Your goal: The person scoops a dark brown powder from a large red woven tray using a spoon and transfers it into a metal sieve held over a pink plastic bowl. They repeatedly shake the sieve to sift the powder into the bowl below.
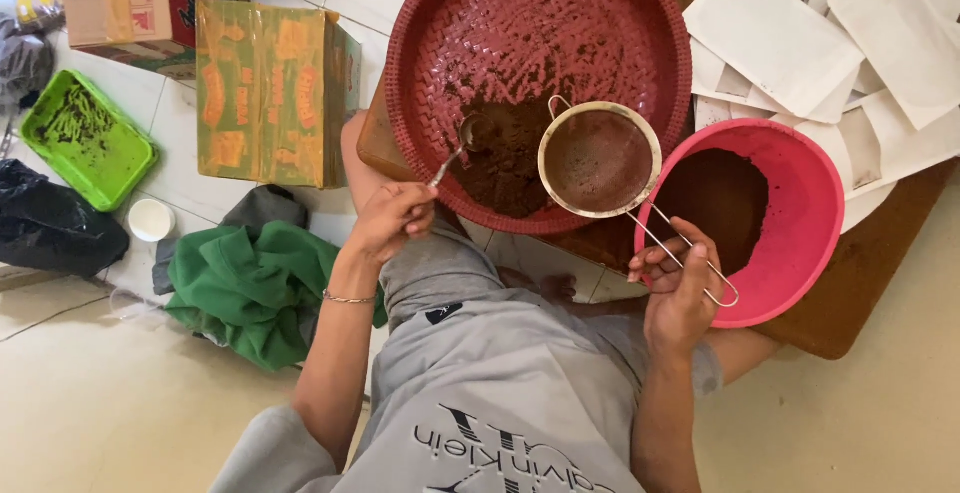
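Note:
My left hand (pixel 392 218) grips a metal spoon (pixel 455 148) whose bowl rests in a heap of brown powder (pixel 505 153) inside a large round red woven tray (pixel 440 13). My right hand (pixel 678 288) holds the wire handle of a round metal sieve (pixel 598 160), which is full of brown powder and hovers over the tray's near rim. Just to the right of the sieve stands a pink plastic bowl (pixel 810 203) with more brown powder in it.
White paper envelopes (pixel 790 43) lie scattered on a wooden board (pixel 850 293) at the top right. To the left sit a cardboard box (pixel 265 93), a green cloth (pixel 250 278), a green tray (pixel 85 138), a black bag (pixel 50 223) and a small white lid (pixel 151 219).

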